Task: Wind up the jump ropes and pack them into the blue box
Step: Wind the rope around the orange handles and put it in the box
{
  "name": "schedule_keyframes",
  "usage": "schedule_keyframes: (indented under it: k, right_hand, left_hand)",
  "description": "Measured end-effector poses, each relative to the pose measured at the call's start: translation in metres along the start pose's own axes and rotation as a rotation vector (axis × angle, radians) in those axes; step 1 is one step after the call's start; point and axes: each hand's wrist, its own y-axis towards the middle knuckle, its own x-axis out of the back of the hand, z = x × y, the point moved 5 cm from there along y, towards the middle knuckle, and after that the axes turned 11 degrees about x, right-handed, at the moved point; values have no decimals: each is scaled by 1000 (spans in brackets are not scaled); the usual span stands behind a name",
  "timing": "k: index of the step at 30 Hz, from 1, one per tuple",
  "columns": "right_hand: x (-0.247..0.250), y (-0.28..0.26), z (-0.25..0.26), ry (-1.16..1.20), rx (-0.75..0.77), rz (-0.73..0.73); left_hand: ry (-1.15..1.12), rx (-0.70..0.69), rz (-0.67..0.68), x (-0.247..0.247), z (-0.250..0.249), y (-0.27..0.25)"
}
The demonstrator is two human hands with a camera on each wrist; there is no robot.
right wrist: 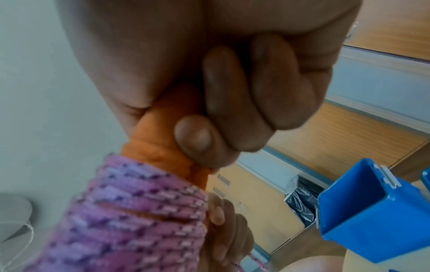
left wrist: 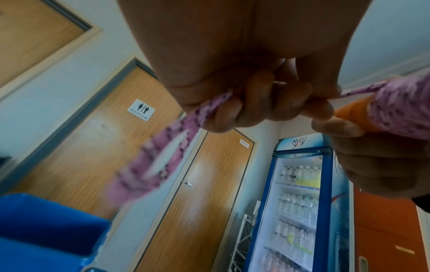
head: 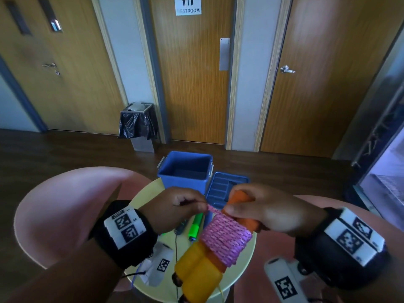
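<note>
Pink rope [head: 226,238] wound around 2 orange handles [head: 239,199], handles gripped by right hand [head: 260,209], loose rope end pinched by left hand [head: 175,207], blue box [head: 185,169] open behind

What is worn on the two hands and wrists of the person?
Both hands are bare. The left wrist carries a black fabric band with a white block bearing black square code markers. The right wrist carries a matching band and block. No sleeves are visible.

The blue box [head: 184,171] sat open-topped at the table's [head: 146,193] far edge, nothing over its mouth. Its lid [head: 223,189] lay just right; a green handle [head: 195,225] cluttered the middle.
</note>
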Motion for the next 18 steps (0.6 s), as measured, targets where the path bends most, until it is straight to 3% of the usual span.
schedule_keyframes:
  k: [7, 11, 14, 18]
  right_hand:
    - [-5, 1, -7, 327, 46, -206]
    - [-13, 3, -7, 528, 31, -347]
    - [-19, 5, -6, 593, 23, -417]
    - [-24, 6, -6, 662, -2, -478]
  left_hand:
    - [-437, 40, 41, -18, -3, 4]
    - [-834, 216, 43, -52, -7, -3]
    - [-1138, 329, -153, -74, 8, 4]
    - [-1190, 245, -267, -77, 13, 7]
